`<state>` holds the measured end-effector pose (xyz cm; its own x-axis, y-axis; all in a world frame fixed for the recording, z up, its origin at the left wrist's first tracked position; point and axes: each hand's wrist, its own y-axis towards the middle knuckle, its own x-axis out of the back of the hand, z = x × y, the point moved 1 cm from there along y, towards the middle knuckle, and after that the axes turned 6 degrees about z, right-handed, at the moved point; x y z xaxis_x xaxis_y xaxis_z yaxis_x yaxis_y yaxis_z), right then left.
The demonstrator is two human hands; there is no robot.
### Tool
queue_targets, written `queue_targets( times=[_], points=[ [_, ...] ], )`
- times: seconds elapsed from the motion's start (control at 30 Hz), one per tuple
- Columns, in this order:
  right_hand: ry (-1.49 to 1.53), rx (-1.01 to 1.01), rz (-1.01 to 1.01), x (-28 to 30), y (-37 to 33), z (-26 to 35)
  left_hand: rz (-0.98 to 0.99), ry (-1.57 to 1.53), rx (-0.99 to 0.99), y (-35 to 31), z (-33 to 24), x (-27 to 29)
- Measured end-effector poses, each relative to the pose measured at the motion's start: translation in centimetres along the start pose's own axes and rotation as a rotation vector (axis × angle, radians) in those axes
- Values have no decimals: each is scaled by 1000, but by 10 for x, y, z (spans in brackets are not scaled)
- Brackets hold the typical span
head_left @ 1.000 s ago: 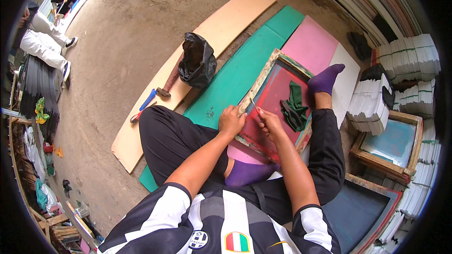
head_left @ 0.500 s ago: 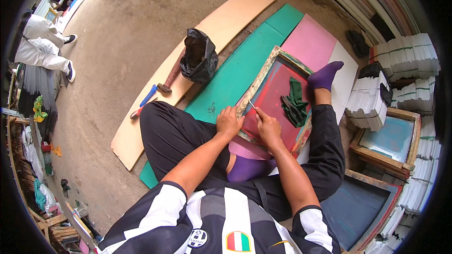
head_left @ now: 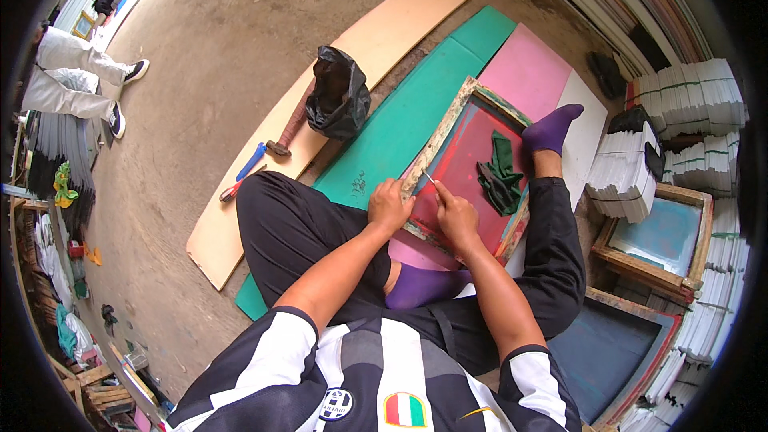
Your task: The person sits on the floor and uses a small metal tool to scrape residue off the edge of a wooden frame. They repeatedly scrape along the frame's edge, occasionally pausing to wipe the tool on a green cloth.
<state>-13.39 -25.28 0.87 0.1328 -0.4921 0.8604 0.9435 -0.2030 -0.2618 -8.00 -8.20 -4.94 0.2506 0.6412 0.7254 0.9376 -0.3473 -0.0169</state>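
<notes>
A wooden screen-printing frame [head_left: 450, 138] with reddish mesh lies tilted between my legs. At its left rail, near the lower corner, my left hand [head_left: 390, 206] is closed on the wood. My right hand [head_left: 458, 216] is closed around a thin metal tool [head_left: 430, 179], whose tip reaches the inner side of that rail; its handle is hidden in my fist, so its exact kind cannot be made out. On the mesh, right of my right hand, rests a crumpled dark green cloth [head_left: 501, 176]. My purple-socked foot [head_left: 552, 130] is beside the frame's far right corner.
Left of the frame lie a green board [head_left: 400, 136] and a cream board [head_left: 240, 220]. On the cream one are a hammer [head_left: 293, 124], a black plastic bag [head_left: 340, 100] and blue- and red-handled tools [head_left: 250, 162]. Stacked white sheets [head_left: 680, 96] stand right. Another person [head_left: 76, 84] stands far left.
The other person's legs at the far left have shifted, one shoe moving right. My hands, the thin tool and the frame stay almost where they were.
</notes>
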Motion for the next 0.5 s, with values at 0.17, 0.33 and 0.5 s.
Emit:
queue_targets(
  times=[0.17, 0.33, 0.5],
  points=[
    [618, 113, -95, -57, 16, -54, 22, 4, -11, 3, -6, -4],
    [1528, -624, 421, -16, 5, -5, 6, -4, -14, -1, 4, -2],
    [1152, -310, 224, -25, 2, -29, 44, -14, 2, -1, -1, -3]
  ],
)
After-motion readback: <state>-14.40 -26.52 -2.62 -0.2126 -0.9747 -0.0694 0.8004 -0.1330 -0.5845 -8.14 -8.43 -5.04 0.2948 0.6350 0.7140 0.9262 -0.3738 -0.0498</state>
